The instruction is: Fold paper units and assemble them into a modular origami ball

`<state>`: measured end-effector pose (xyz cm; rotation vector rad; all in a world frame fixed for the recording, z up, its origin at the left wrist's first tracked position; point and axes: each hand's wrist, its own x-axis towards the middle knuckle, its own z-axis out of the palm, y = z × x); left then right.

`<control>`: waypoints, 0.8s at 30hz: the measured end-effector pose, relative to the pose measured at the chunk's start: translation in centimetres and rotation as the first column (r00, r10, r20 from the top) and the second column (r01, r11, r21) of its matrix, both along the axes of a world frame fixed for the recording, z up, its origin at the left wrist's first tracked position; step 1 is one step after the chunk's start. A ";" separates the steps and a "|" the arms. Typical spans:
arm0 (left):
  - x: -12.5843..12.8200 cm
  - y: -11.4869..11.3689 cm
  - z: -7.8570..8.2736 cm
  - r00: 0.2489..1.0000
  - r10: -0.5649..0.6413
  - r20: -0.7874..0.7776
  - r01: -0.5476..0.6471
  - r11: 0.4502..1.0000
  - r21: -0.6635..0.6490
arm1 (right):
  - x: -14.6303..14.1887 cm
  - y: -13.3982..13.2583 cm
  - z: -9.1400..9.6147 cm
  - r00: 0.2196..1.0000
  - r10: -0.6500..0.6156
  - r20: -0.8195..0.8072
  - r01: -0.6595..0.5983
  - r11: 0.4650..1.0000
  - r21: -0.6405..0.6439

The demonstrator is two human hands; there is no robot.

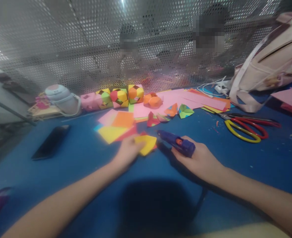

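Note:
My left hand [128, 151] is closed on a folded yellow paper piece [147, 143] with red under it, held just above the blue table [73, 155]. My right hand [200, 160] grips a blue glue gun [177, 142]; its nozzle points left toward the yellow piece, a short gap away. A black cord [199, 201] runs from the gun toward me. Loose squares of yellow, orange and pink paper [117, 127] lie just beyond my left hand.
Folded paper cubes [119, 97] line the back by a perforated metal screen [86, 39]. Small folded pieces [172, 112] and pink sheets [192, 99] lie mid-table. Red and yellow scissors [247, 129] lie right, a bag [267, 59] far right, a black phone [51, 142] left, a white container [61, 99] behind.

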<state>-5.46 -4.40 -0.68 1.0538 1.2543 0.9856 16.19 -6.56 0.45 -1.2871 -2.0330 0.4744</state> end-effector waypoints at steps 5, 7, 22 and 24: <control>-0.2 -0.8 0.1 0.994 -0.025 0.107 0.027 1.000 -0.016 | 0.4 1.4 -1.4 0.969 -0.100 0.226 0.101 0.995 0.007; 0.0 -1.3 0.3 0.991 -0.022 0.135 0.026 0.999 -0.027 | 0.5 1.9 -1.6 0.934 -0.124 0.336 0.121 0.992 0.028; 2.4 -5.4 1.8 0.989 -0.096 0.114 0.110 0.986 -0.127 | -0.1 -3.2 2.2 0.985 0.141 -0.104 -0.147 0.988 -0.047; 2.7 -5.8 2.1 0.992 -0.125 0.032 0.127 0.986 -0.110 | -1.0 -3.4 1.7 0.984 0.128 -0.127 -0.153 0.965 -0.213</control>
